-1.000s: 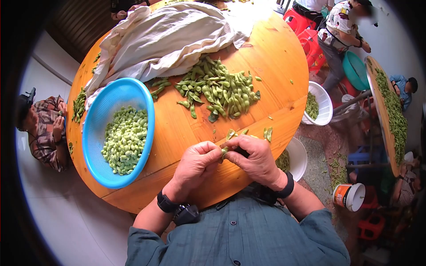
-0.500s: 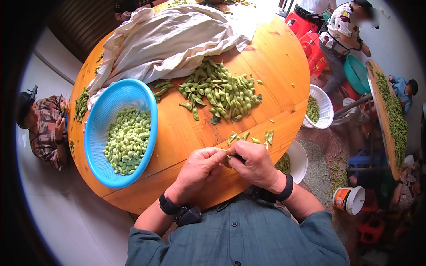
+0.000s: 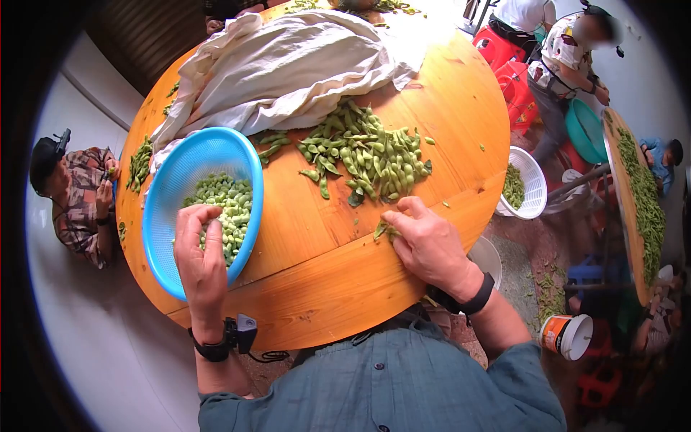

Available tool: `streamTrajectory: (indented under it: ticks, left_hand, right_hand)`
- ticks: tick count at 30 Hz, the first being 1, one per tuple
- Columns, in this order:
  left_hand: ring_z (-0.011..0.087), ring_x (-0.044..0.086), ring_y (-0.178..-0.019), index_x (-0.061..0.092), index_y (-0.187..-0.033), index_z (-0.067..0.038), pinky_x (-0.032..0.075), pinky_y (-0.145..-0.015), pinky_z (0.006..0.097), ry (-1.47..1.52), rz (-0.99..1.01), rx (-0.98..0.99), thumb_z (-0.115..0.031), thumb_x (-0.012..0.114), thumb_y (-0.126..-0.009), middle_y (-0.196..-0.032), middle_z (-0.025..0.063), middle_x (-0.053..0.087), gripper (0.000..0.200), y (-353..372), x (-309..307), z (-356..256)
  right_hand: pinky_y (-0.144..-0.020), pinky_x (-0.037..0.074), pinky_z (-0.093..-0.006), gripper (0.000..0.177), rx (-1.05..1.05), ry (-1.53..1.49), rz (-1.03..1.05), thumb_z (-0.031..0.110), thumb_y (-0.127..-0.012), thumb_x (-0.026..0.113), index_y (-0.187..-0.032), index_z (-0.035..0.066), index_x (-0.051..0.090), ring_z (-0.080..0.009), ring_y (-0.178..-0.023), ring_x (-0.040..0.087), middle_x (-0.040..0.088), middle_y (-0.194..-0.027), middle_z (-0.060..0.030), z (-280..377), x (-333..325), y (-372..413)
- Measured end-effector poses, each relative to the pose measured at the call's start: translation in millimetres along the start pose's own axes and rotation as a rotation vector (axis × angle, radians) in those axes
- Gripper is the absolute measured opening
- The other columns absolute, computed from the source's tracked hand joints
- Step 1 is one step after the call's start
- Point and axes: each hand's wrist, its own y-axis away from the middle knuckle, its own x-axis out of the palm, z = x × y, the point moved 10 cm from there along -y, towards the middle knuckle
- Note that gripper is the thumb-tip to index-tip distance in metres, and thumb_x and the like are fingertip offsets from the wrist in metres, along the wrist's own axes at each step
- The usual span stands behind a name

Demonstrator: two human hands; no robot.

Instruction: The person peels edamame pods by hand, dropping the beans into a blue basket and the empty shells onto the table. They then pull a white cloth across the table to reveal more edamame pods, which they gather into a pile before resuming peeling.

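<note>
My left hand (image 3: 200,252) is over the near side of the blue basket (image 3: 253,155), its fingers curved with a gap between thumb and fingers. Nothing shows in that hand. Shelled green beans (image 3: 234,209) lie in the basket, partly hidden behind the fingers. My right hand (image 3: 430,245) is low over the wooden table, fingers bent together around a green bean pod (image 3: 381,230) at the fingertips. Part of the pod is covered by the fingers. Beyond this hand lies a heap of unshelled pods (image 3: 374,155).
A crumpled white cloth (image 3: 288,65) covers the far part of the round table (image 3: 461,122). Past the right edge are a white basket (image 3: 529,176) and a tipped bucket (image 3: 576,337). One person (image 3: 83,194) sits at left; others work at right.
My hands were together at the table's near edge and have parted. The left moved left over the blue basket; the right moved slightly right and forward, onto the loose pods.
</note>
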Motion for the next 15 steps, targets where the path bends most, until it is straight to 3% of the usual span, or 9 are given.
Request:
streamTrajectory:
  ticks: [2, 4, 5, 7, 15]
  left_hand:
    - [0.0223, 0.057, -0.109, 0.062, -0.107, 0.002, 0.044, -0.095, 0.0310, -0.150, -0.017, 0.049, 0.003, 0.052, -0.093, -0.111, 0.0106, 0.061, 0.017, 0.7, -2.3, 10.4]
    - [0.0287, 0.058, -0.115, 0.062, -0.113, 0.002, 0.045, -0.100, 0.0360, -0.592, -0.094, 0.277, 0.008, 0.046, -0.093, -0.115, 0.0148, 0.063, 0.027, 4.3, 0.0, -7.7]
    - [0.0287, 0.058, -0.115, 0.062, -0.113, 0.002, 0.045, -0.100, 0.0360, -0.593, -0.094, 0.277, 0.008, 0.046, -0.093, -0.115, 0.0148, 0.063, 0.027, 4.7, 1.4, -10.3]
    - [0.0334, 0.062, -0.112, 0.064, -0.112, 0.003, 0.048, -0.097, 0.0407, -0.249, -0.126, 0.200, 0.014, 0.045, -0.090, -0.114, 0.0174, 0.065, 0.031, 3.2, -0.8, -20.4]
    - [0.0279, 0.067, -0.093, 0.066, -0.107, 0.001, 0.056, -0.078, 0.0361, -0.212, -0.242, 0.337, 0.013, 0.062, -0.084, -0.103, 0.0158, 0.066, 0.026, -2.8, 17.3, -60.5]
  right_hand:
    - [-0.069, 0.053, -0.0446, 0.025, -0.020, 0.010, 0.035, 0.004, -0.081, 0.062, -0.105, 0.005, 0.064, -0.0355, -0.089, 0.064, 0.058, -0.105, -0.0161, 2.3, 2.3, 3.5]
    - [-0.069, 0.053, -0.0446, 0.025, -0.037, 0.024, 0.071, 0.004, -0.080, 0.062, -0.105, 0.006, 0.064, -0.0354, -0.088, 0.064, 0.059, -0.104, -0.0162, 0.5, 4.2, 7.6]
    - [-0.070, 0.053, -0.0440, 0.026, -0.058, -0.011, 0.067, 0.004, -0.080, 0.062, -0.106, 0.006, 0.064, -0.0354, -0.088, 0.063, 0.059, -0.104, -0.0163, -1.5, 3.3, 10.0]
    - [-0.070, 0.053, -0.0435, 0.027, -0.079, -0.046, 0.064, 0.004, -0.080, 0.062, -0.107, 0.005, 0.063, -0.0355, -0.088, 0.063, 0.059, -0.103, -0.0164, -2.2, -0.2, 12.9]
    - [-0.075, 0.051, -0.0447, 0.028, 0.173, 0.020, -0.090, 0.004, -0.082, 0.063, -0.108, -0.001, 0.056, -0.0360, -0.090, 0.062, 0.061, -0.096, -0.0175, -38.5, -34.1, 25.2]
